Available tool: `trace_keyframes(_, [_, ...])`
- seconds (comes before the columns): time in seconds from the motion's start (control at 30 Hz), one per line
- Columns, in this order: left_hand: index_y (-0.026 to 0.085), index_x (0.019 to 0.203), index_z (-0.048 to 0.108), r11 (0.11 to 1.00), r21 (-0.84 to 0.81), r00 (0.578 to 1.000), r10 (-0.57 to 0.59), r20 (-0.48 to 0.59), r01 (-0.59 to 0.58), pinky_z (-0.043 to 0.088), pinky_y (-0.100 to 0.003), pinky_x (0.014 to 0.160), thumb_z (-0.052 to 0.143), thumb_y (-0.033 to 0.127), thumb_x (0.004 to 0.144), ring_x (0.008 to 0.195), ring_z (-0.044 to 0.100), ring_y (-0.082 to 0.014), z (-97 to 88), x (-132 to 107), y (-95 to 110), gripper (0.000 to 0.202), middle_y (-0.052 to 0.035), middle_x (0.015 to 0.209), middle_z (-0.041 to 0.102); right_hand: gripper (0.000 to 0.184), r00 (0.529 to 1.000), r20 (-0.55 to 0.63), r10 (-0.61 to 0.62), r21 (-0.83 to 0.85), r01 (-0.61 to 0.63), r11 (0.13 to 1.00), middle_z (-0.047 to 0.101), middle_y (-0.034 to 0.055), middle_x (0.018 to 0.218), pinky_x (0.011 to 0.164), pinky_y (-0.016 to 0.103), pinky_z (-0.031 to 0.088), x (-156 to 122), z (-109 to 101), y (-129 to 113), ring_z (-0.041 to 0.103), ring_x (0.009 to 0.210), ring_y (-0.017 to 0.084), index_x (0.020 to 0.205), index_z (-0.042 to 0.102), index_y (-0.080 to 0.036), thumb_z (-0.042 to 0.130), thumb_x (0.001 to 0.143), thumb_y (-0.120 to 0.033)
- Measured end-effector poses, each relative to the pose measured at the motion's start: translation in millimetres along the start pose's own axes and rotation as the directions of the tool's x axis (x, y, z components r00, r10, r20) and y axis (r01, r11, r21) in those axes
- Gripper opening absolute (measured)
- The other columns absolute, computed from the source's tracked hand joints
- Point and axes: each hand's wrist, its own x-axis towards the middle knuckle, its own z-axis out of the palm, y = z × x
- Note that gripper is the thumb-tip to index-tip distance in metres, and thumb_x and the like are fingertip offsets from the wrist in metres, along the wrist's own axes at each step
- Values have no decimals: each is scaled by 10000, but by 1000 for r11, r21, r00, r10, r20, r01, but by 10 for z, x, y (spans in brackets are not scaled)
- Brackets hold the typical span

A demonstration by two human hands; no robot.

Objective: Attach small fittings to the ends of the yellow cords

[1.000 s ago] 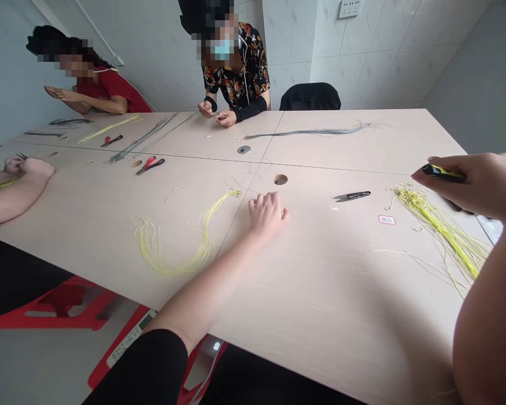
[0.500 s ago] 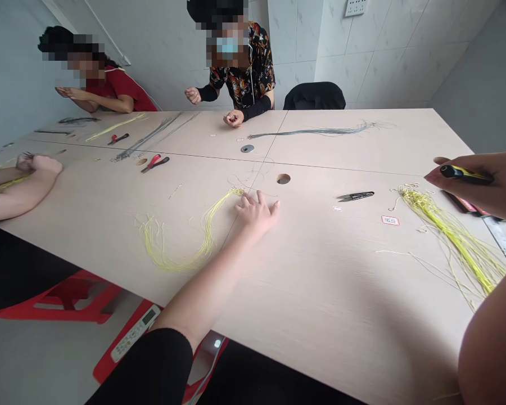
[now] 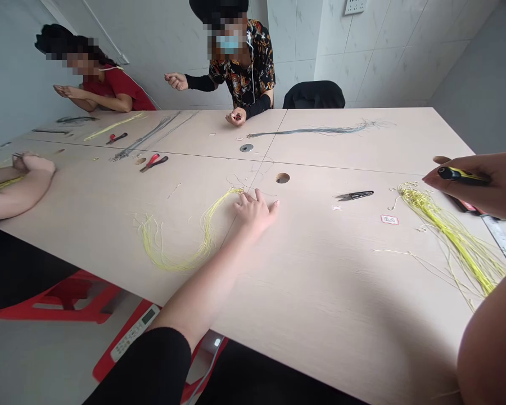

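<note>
My left hand (image 3: 255, 211) lies on the pale wooden table (image 3: 303, 292) with its fingers stretched out, the fingertips touching the near end of a curved bundle of yellow cords (image 3: 194, 242). My right hand (image 3: 484, 183) hovers at the right edge, closed around a black and yellow tool (image 3: 461, 174). Below it a second bundle of yellow cords (image 3: 451, 233) spreads over the table. Small black snips (image 3: 354, 196) lie between my hands.
A cable hole (image 3: 282, 178) and a metal cap (image 3: 246, 148) sit mid-table. A grey cord bundle (image 3: 312, 131) lies farther back. Red-handled pliers (image 3: 153, 162) rest at the left. Three other people work along the far and left sides. A ruler (image 3: 500, 236) lies at right.
My left hand slid left from the table's middle to the end of the curved yellow bundle and spread its fingers. The person opposite drew one hand out sideways.
</note>
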Motion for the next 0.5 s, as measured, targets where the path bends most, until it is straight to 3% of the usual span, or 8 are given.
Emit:
trace_keyframes(0.33, [92, 1342, 410, 999, -23, 999, 33, -32, -34, 406, -479, 947, 287, 600, 877, 1318, 355, -384, 41, -15, 17, 699, -250, 1387, 460, 627, 1000, 27, -10, -2, 10, 1000, 574, 18, 553, 505, 339, 393, 15, -13, 6, 488, 430, 169, 825, 628, -266, 393, 676, -828])
trace_keyframes(0.5, [128, 1325, 424, 992, -66, 994, 106, -26, -108, 396, -465, 978, 277, 595, 889, 1323, 352, -374, 38, -52, 45, 656, -192, 1412, 458, 669, 1000, 22, -21, 2, 21, 1000, 574, 21, 553, 496, 335, 388, 23, -15, -5, 492, 430, 177, 854, 639, -262, 379, 664, -849])
